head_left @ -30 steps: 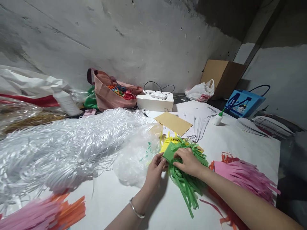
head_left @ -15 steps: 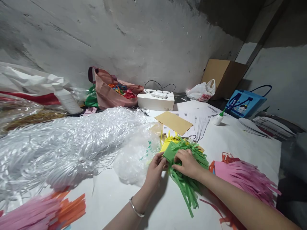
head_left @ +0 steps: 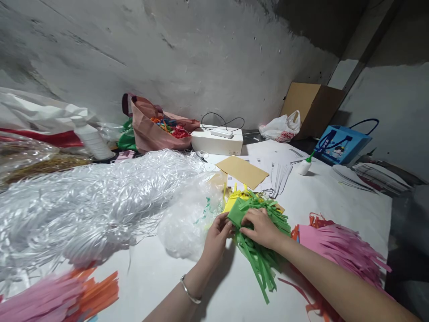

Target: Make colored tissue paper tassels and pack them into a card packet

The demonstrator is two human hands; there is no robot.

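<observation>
- Well, the green fringed paper [head_left: 238,211] lies on the white-topped counter [head_left: 157,281], against the left hand [head_left: 217,235] and under the right hand [head_left: 263,228]; its plain band points left, its strips spilling right and toward the person.
- At the band's left edge, the left hand's grip looks closed, thumb and fingers pinching the paper.
- Over the place where band meets strips, the right hand has its fingers bent and thumb slightly apart; whether its grip has caught any paper I cannot tell, the fingertips being unclear.
- Done well, I judge, this calls for the left to hold the band flat and firm while the right works lightly along the strips, which would probably crease or tear if tugged.
- Just behind the green fringed paper is yellow fringed paper [head_left: 233,204], near enough that strips could tangle; care on that side seems wise.
- Left of the green fringed paper sits a clear plastic bag [head_left: 184,223], with a heap of white strands [head_left: 100,201] beyond.
- Right of it, past the right hand, lies pink fringed paper [head_left: 335,241].
- Farther behind it, a brown sheet [head_left: 241,172] rests on printed papers [head_left: 281,176].
</observation>
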